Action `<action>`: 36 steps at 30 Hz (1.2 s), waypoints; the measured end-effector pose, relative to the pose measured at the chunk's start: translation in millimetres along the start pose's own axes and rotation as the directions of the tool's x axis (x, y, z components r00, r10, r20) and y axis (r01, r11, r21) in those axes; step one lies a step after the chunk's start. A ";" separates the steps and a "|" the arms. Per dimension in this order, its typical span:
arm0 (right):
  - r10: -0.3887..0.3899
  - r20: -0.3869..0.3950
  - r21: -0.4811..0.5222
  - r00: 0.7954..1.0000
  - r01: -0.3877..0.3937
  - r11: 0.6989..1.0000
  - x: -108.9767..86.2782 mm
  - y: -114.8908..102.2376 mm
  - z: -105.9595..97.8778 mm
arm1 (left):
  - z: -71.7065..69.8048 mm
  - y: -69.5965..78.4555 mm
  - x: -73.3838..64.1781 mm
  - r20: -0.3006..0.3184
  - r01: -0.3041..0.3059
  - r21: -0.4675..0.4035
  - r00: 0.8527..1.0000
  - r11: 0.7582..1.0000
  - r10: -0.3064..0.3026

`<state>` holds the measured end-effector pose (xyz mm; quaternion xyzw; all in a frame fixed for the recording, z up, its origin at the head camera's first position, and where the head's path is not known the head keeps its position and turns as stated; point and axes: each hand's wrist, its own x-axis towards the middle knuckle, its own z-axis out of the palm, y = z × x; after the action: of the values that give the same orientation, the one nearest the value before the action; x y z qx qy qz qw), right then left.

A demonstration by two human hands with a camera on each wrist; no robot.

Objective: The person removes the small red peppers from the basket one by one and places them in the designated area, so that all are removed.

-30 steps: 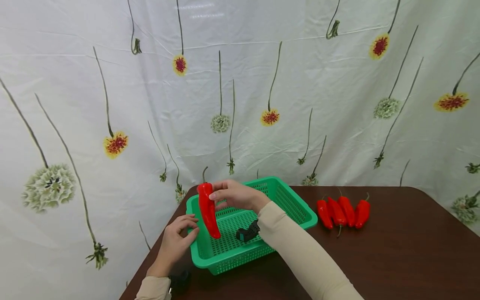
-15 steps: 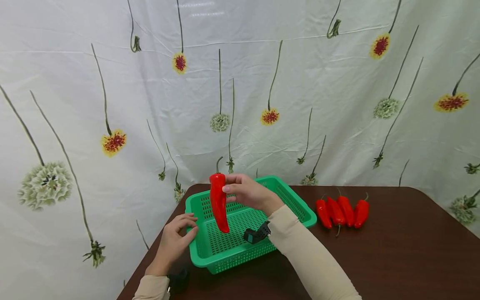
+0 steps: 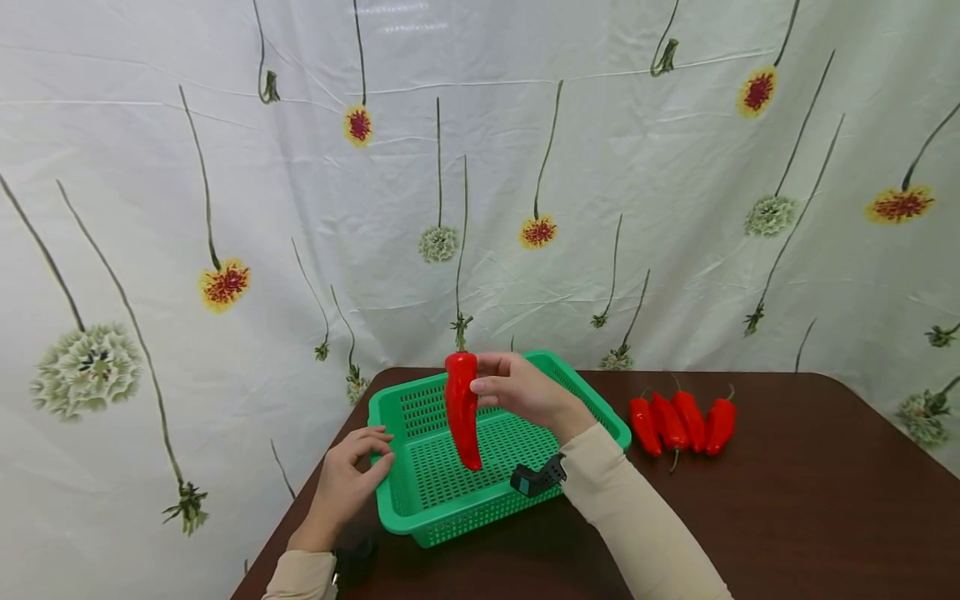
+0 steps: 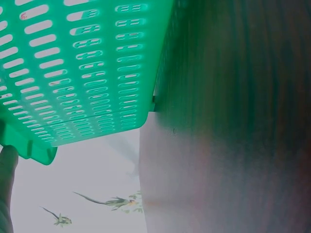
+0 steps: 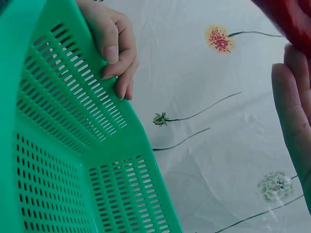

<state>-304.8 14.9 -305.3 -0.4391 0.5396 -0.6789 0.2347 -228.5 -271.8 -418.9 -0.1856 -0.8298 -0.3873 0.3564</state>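
Observation:
My right hand (image 3: pixel 528 390) pinches a red chili pepper (image 3: pixel 462 408) between thumb and fingers, stem up and tip down, above the green plastic basket (image 3: pixel 442 521). Only part of the pepper and some fingers (image 5: pixel 291 97) show in the right wrist view. At the basket's left rim, my left hand (image 3: pixel 348 479) holds on with bent fingers. The right wrist view shows those left fingertips (image 5: pixel 112 54) over the rim. From below, the left wrist view shows the slotted basket side and one finger (image 4: pixel 7 170) at its lip.
Several red chili peppers (image 3: pixel 670 421) lie in a group right of the basket on the dark brown table (image 3: pixel 810 500). Behind the table hangs a white flowered curtain (image 3: pixel 675 167). A black wrist device (image 3: pixel 536 477) sits on the right wrist, over the basket's front rim.
My right hand has carried the pepper to the right, from the basket's left side towards its middle, and the pepper hangs more upright. The left hand stays at the rim.

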 end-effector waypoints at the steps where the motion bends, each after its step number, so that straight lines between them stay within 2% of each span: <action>1: -0.002 -0.006 -0.004 1.000 0.002 1.000 -2.2 0.6 -0.4 | 0.0 0.4 0.2 -0.002 -0.004 0.003 1.000 1.000 0.004; 5: -0.019 -0.024 0.002 1.000 0.019 1.000 -11.9 3.0 -1.8 | -0.3 2.7 0.9 -0.005 0.000 0.011 1.000 1.000 0.000; 12: -0.028 -0.072 0.043 0.997 0.031 0.999 -31.9 5.4 -9.1 | -0.4 4.6 2.2 0.019 0.067 0.016 0.998 0.998 -0.067; 22: -0.050 -0.072 0.027 0.996 0.053 0.998 -48.6 5.2 -19.5 | -1.7 6.6 1.7 0.012 0.039 0.028 0.999 0.999 -0.040; 36: -0.036 -0.163 -0.004 0.986 0.036 0.999 -76.7 1.5 -47.6 | -2.2 7.7 0.9 0.015 0.039 0.003 0.999 0.999 -0.039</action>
<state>-306.8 100.3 -334.5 -0.3919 0.5494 -0.7163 0.1772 -223.5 -268.7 -413.3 -0.1719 -0.8364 -0.3918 0.3426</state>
